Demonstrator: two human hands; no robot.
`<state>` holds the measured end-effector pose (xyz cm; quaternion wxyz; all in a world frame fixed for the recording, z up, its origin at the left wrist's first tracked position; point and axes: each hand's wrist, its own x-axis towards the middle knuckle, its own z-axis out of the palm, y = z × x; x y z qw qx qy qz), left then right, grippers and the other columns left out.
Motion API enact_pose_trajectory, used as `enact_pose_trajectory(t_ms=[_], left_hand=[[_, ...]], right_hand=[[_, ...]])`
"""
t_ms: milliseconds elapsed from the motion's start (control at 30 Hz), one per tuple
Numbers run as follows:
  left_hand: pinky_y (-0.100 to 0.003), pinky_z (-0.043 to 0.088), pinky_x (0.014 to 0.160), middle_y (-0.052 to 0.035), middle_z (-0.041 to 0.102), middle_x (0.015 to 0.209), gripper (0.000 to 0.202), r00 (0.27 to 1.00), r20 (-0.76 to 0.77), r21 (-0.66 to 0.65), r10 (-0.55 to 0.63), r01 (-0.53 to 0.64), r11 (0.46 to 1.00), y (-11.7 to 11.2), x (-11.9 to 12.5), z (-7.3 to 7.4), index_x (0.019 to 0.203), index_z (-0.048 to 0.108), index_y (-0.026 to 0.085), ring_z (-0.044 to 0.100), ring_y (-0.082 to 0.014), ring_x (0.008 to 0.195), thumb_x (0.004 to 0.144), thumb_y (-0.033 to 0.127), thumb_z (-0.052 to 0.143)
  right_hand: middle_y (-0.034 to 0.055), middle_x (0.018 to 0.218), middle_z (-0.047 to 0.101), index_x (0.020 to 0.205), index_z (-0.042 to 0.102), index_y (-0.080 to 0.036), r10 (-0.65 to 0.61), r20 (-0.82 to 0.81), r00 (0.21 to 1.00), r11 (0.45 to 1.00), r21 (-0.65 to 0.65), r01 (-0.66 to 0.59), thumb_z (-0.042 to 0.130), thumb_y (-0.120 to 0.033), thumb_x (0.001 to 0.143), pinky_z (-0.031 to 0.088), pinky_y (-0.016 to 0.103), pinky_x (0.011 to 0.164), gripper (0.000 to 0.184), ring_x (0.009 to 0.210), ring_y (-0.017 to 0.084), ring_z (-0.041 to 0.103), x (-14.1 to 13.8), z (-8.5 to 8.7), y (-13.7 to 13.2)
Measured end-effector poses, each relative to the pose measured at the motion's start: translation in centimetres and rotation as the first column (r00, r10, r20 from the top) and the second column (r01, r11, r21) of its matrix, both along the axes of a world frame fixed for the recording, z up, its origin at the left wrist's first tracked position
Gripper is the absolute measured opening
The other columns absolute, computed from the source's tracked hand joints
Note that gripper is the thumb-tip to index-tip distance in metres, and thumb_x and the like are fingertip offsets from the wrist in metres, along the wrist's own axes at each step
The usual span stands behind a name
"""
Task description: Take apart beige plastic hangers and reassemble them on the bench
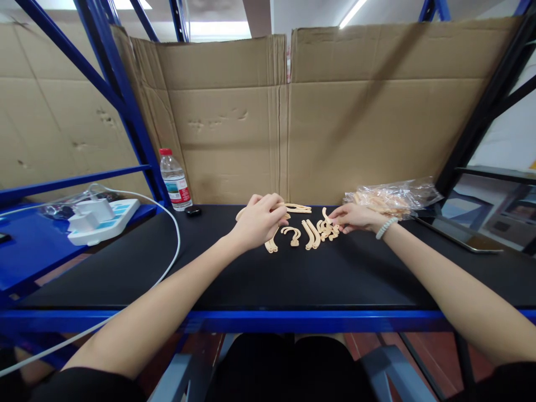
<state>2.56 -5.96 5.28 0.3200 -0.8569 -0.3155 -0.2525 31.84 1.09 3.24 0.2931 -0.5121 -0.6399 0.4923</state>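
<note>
My left hand hovers over the left part of a group of pale wooden pieces, back up and fingers curled. Its fingertips are mostly hidden, so what they hold cannot be made out. Two slim wooden strips show below it, and long wooden pieces lie behind it. My right hand reaches in from the right, fingers pinched at a curved wooden piece above a heap of small wooden pieces. Between my hands are a hook-shaped wooden piece and a pair of curved strips.
A clear plastic bag with more wooden pieces lies behind my right hand, beside a dark tablet-like device. A water bottle and a small black object stand at back left. A white cable crosses from a power strip. Cardboard walls the back.
</note>
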Motion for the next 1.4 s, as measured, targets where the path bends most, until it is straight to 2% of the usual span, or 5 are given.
enact_pose_trajectory(t_ms=[267, 433, 567, 800, 1400], left_hand=[[-0.032, 0.036, 0.077, -0.0072, 0.056, 0.095, 0.023, 1.0, 0.009, -0.036, -0.018, 0.019, 0.999, -0.1, 0.2, 0.0, 0.081, 0.056, 0.016, 0.049, -0.0164, 0.079, 0.094, 0.032, 0.045], [-0.031, 0.036, 0.073, -0.007, 0.054, 0.091, 0.026, 0.999, 0.01, -0.012, -0.052, 0.052, 0.999, -0.7, 0.4, 0.3, 0.08, 0.055, 0.016, 0.047, -0.0161, 0.077, 0.095, 0.032, 0.042], [-0.029, 0.035, 0.067, -0.0057, 0.05, 0.086, 0.029, 0.996, 0.049, -0.01, -0.075, 0.075, 0.997, -1.3, 0.9, 0.5, 0.079, 0.055, 0.016, 0.044, -0.0158, 0.073, 0.096, 0.034, 0.041], [-0.026, 0.042, 0.064, -0.0055, 0.043, 0.09, 0.018, 0.945, 0.26, -0.212, -0.198, 0.256, 0.943, -1.8, 2.0, -0.5, 0.082, 0.051, 0.015, 0.045, -0.0134, 0.072, 0.094, 0.023, 0.041], [-0.035, 0.051, 0.08, -0.0084, 0.056, 0.111, 0.053, 0.676, 0.727, -0.363, -0.119, 0.527, 0.768, -0.1, 1.1, -0.5, 0.131, 0.039, 0.022, 0.059, -0.015, 0.083, 0.081, 0.008, 0.05]], right_hand=[[0.0026, 0.058, 0.063, 0.083, 0.068, -0.012, -0.002, 0.189, 0.982, 1.0, -0.02, 0.006, 0.076, -0.015, 0.067, 0.056, 0.019, 0.049, 0.018, 0.05, 0.01, 0.06, -0.3, -0.3, -0.1], [0.0021, 0.054, 0.06, 0.084, 0.065, -0.01, -0.13, 0.433, 0.892, 0.964, 0.267, 0.011, 0.064, -0.023, 0.079, 0.044, 0.02, 0.04, 0.014, 0.04, 0.008, 0.05, -0.9, 0.0, -0.5], [0.0043, 0.077, 0.064, 0.103, 0.063, -0.012, -0.029, 0.252, 0.967, 0.84, 0.531, -0.113, 0.06, -0.034, 0.081, 0.041, 0.02, 0.042, 0.03, 0.048, 0.007, 0.05, -3.4, 0.6, -2.8], [0.002, 0.08, 0.063, 0.103, 0.056, -0.019, 0.345, 0.021, 0.939, 0.788, 0.537, -0.301, 0.067, -0.038, 0.077, 0.05, 0.023, 0.046, 0.035, 0.063, 0.014, 0.061, -8.7, -0.4, -8.1], [-0.0012, 0.072, 0.063, 0.089, 0.043, -0.02, 0.093, -0.42, 0.903, 0.882, 0.455, 0.121, 0.072, -0.036, 0.07, 0.054, 0.026, 0.049, 0.038, 0.052, 0.012, 0.062, -7.5, 0.5, -6.9]])
